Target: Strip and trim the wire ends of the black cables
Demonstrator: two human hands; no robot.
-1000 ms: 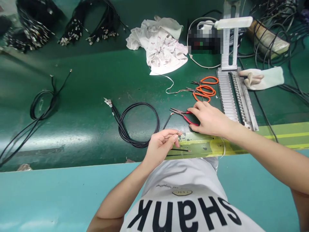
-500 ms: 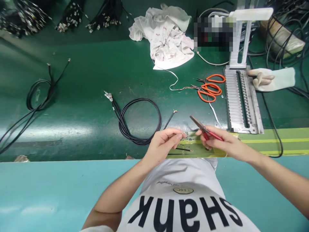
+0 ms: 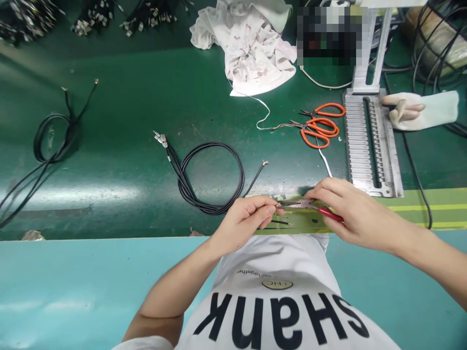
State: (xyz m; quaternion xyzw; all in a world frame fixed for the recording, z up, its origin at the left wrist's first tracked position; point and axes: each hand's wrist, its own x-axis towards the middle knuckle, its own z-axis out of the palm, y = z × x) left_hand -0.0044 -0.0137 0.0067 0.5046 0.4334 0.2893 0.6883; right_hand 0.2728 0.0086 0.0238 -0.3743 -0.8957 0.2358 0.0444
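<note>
We see the right hand (image 3: 359, 211) closed on red-handled pliers (image 3: 314, 206), their long axis nearly level, the nose pointing left to the left hand (image 3: 242, 221), which pinches a wire end (image 3: 278, 205) at the fingertips, over the green bench (image 3: 109, 112), black cable (image 3: 209, 182) and orange scissors (image 3: 321, 129) lying beyond

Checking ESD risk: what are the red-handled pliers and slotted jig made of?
The red-handled pliers have a grey metallic sheen at the nose, likely steel; their glossy red grip looks like plastic. The slotted silver jig looks like dull bare metal, possibly aluminium.
</note>
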